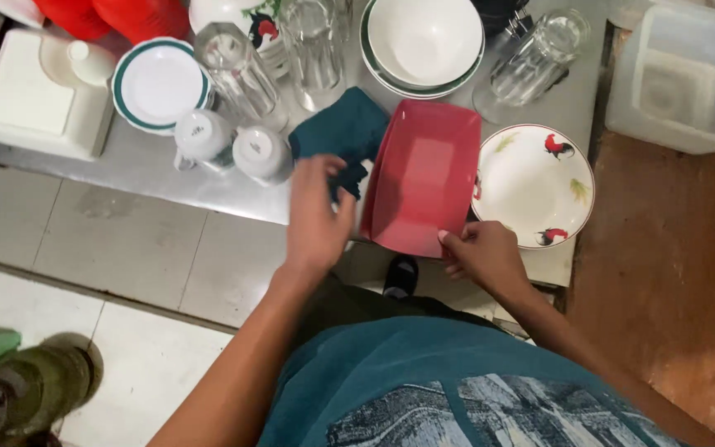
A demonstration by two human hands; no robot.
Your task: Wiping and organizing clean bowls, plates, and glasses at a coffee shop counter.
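— On the counter (151, 170), how many of each, going left to right from the hands?

— Far left of the left hand's grip, one white square box (39, 103). Then one green-rimmed plate (159, 83), and nearer the grip two white cups (233, 145) mouth down, side by side. Behind them stand two tall clear glasses (279, 58), upside down. Above the red tray sits one stack of white bowls (424, 41); I cannot tell how many are nested. Right of that, one clear glass mug (535, 62) lying tilted. Just right of the right hand's grip, one white plate with red roosters (531, 186).

— And the hands?

— The left hand (316, 215) reaches forward from a bare arm, back of the hand up, fingers curled down. The right hand (482, 252) comes in lower, knuckles toward the camera, thumb on top.

— What does each grip hold?

— The left grip is narrow, fingertips bunched on one dark teal cloth (341, 132) that lies on the counter just above it, against the tray's left side. The right grip is closed on the near right corner of one red rectangular tray (424, 174), thumb over its rim.

— Where is the tray?

— Between the two grips, tilted, its near edge out past the counter's edge, its right side touching the rooster plate.
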